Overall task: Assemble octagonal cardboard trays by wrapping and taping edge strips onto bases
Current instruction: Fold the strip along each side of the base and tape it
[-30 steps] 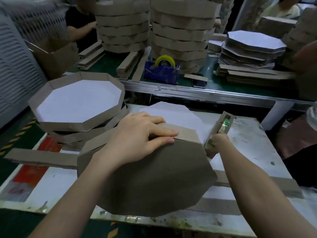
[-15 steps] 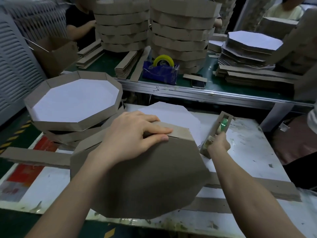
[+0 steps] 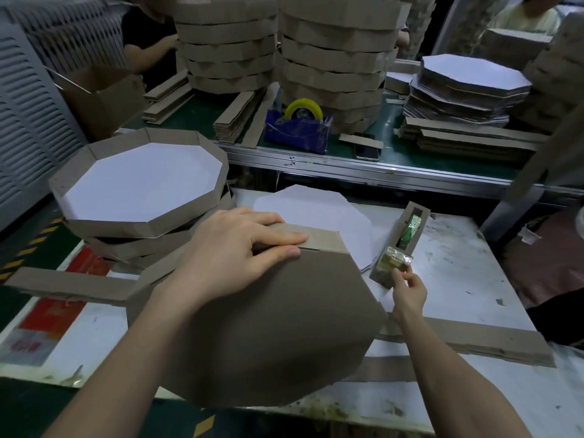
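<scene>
Head view: left hand (image 3: 234, 257) flat on edge strip (image 3: 319, 240); right hand (image 3: 409, 290) pinches tape (image 3: 395, 262) in cardboard holder (image 3: 399, 226).

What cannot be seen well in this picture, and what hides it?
Head view:
Edge strip joint on the upturned tray: covered by the left hand.
Tape end at the cardboard tape dispenser: too small; unclear whether the right hand pinches it.
White base sheets: partly behind the tray.

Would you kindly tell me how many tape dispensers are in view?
2. A blue dispenser with a yellow roll stands on the green bench; a cardboard-cased dispenser lies on the white table, its near end at the right hand. More may be hidden behind the stacks.
</scene>
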Demonstrator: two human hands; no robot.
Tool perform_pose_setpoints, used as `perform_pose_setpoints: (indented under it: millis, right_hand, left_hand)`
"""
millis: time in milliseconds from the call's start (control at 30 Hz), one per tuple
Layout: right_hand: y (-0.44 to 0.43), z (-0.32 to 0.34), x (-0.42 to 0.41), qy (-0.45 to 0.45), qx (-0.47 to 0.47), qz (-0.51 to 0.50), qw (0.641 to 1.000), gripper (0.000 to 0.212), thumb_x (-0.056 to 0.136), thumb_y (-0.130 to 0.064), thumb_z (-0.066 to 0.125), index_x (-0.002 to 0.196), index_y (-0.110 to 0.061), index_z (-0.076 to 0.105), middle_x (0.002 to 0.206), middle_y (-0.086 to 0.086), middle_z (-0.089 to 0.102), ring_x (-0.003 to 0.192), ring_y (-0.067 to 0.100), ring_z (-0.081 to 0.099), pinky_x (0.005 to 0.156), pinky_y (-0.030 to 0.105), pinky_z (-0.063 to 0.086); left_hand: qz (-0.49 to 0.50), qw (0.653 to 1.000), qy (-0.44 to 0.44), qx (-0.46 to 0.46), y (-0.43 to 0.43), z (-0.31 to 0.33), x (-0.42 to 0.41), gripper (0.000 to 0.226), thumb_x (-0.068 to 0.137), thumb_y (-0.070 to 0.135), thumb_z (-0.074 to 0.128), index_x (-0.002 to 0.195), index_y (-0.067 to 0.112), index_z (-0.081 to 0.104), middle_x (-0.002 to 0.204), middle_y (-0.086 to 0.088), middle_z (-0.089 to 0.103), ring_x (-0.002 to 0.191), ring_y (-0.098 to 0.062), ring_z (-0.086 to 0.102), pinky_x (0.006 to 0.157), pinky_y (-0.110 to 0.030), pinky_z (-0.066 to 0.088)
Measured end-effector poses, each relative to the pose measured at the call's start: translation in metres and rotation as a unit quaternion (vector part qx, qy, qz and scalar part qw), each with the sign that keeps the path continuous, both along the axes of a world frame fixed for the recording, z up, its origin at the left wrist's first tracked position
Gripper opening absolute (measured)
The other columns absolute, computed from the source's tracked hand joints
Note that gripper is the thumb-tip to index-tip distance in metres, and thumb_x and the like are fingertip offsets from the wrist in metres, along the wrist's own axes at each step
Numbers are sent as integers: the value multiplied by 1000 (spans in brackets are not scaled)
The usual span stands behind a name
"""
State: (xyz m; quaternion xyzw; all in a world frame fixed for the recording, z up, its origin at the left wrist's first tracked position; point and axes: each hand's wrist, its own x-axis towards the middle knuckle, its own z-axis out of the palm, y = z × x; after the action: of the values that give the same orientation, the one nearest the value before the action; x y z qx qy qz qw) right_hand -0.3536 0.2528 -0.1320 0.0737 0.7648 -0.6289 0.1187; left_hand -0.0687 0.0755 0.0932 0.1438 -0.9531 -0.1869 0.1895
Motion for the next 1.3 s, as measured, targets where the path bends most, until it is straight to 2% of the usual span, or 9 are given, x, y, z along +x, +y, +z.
perform_pose_setpoints:
  millis: [233, 433, 567, 700, 833, 900, 1000, 1100, 1300]
  right_hand:
    - [9, 2, -9, -15, 7, -6, 1000, 19, 95, -13, 65, 80, -2, 60, 133, 10, 62, 121, 24, 57, 107, 41, 46]
    - [3, 11, 14, -16, 58, -63, 996, 14, 96, -17, 62, 96, -3, 64, 111, 18, 67, 91, 24, 55, 84, 32, 42]
    - [-20, 46, 34, 22, 22, -7, 1000, 15, 95, -19, 65, 103, -7, 69, 108, 14, 70, 85, 17, 59, 80, 28, 46]
    - [-52, 104, 58, 76, 12, 82, 994, 28, 96, -26, 65, 115, -7, 70, 87, 1, 69, 72, 8, 57, 70, 27, 43]
    - [-69, 173, 93, 71, -24, 185, 980, 68, 96, -25, 66, 154, -21, 32, 76, 1, 67, 55, 9, 39, 47, 20, 39]
    - [-72, 206, 117, 62, -72, 216, 972, 63, 96, -20, 65, 152, -24, 36, 83, 3, 75, 50, 9, 33, 43, 18, 35]
    - [-68, 244, 156, 17, -199, 289, 936, 27, 100, -11, 56, 122, -23, 66, 103, 14, 76, 42, 7, 25, 38, 15, 29]
    - [-56, 264, 196, -31, -266, 359, 894, 29, 98, -7, 51, 96, -16, 78, 114, 13, 73, 38, 2, 26, 35, 12, 27]
    - [-38, 259, 252, -50, -213, 397, 891, 27, 98, -10, 49, 111, -2, 70, 121, 7, 71, 37, -1, 27, 34, 9, 23]
  left_hand:
    - [1, 1000, 29, -9, -4, -4, 12, 38, 86, 63, 40, 111, 50, 67, 107, 12, 70, 96, -15, 61, 75, -40, 49]
    - [7, 999, 52, 2, -13, -12, 26, 35, 87, 59, 44, 110, 48, 68, 110, 11, 70, 98, -15, 61, 77, -39, 48]
    - [11, 997, 80, -3, -16, -13, 36, 38, 87, 58, 47, 111, 41, 71, 108, 12, 70, 97, -15, 61, 77, -37, 47]
    - [15, 995, 95, 7, -17, -15, 48, 44, 85, 57, 55, 117, 31, 71, 112, 16, 69, 100, -13, 61, 82, -38, 48]
    - [17, 997, 78, 23, -18, -17, 65, 52, 82, 59, 57, 128, 36, 61, 124, 14, 64, 111, -8, 56, 90, -32, 43]
    - [10, 996, 81, 27, -18, -17, 72, 57, 82, 64, 54, 132, 39, 55, 125, 13, 64, 113, -6, 54, 90, -32, 43]
    - [9, 994, 106, 35, -20, -17, 81, 68, 80, 66, 50, 141, 36, 46, 112, 24, 58, 105, -3, 49, 86, -31, 42]
    - [8, 994, 102, 44, -21, -18, 87, 78, 79, 68, 55, 147, 39, 30, 110, 25, 55, 102, -1, 44, 85, -28, 36]
    - [-26, 995, 94, 34, -19, -23, 98, 83, 78, 72, 44, 149, 39, 17, 116, 14, 64, 104, -1, 43, 87, -28, 36]
